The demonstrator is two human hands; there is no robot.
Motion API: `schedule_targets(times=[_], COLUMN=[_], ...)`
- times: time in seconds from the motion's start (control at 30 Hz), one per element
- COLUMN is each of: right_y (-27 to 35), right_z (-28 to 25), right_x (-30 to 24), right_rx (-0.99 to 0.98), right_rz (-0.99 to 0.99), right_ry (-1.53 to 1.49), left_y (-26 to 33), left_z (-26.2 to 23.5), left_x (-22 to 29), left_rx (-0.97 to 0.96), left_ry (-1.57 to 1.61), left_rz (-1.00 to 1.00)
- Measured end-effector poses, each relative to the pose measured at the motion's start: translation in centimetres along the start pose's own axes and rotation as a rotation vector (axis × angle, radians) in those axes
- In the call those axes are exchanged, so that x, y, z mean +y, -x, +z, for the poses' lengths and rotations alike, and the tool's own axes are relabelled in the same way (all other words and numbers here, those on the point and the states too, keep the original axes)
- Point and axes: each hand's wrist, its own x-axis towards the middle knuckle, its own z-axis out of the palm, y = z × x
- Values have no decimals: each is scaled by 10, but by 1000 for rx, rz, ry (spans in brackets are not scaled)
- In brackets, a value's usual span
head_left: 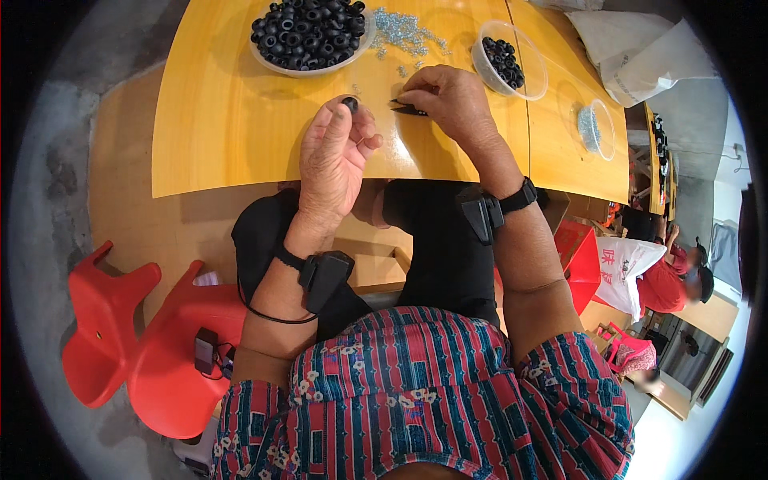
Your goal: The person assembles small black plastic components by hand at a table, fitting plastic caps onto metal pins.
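Observation:
Between the thumb and fingertips of my left hand (336,156) is a small black hollow cap (350,104), held just above the yellow table's near half. My right hand (456,104) is pinched closed to its right, low over the tabletop. A slim, dark, pointed tool (410,110), perhaps tweezers, shows under its fingertips; the rest is covered by the hand. Beyond my hands lies a loose heap of small shiny silvery pieces (404,30), a few scattered toward me. A clear bowl (308,73) heaped with similar black caps (308,32) stands far left.
A clear round tub (534,80) with black caps stands right of my right hand. Farther right is a smaller tub (610,136) of silvery pieces. Red chairs (112,320) stand at lower left. White sacks (640,60) lie at upper right. Another person (668,280) sits far right.

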Motion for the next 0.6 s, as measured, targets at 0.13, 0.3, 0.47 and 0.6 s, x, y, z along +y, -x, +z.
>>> schedule_targets(times=[0.13,0.3,0.47,0.6], right_y=[1,-4,-5,-5], right_z=[12,39,58,64], right_x=[-16,-38,-58,-62], right_rx=[41,110,134,158], right_rz=[-31,-153,-35,-24], right_ry=[-97,-148,-122,-77], left_y=[-1,0,0,-1], left_z=[-1,-1,-1,-1], left_x=[1,7,10,9], left_rx=[160,283,335,322], left_ry=[29,-3,-8,18], left_rz=[145,311,350,350])
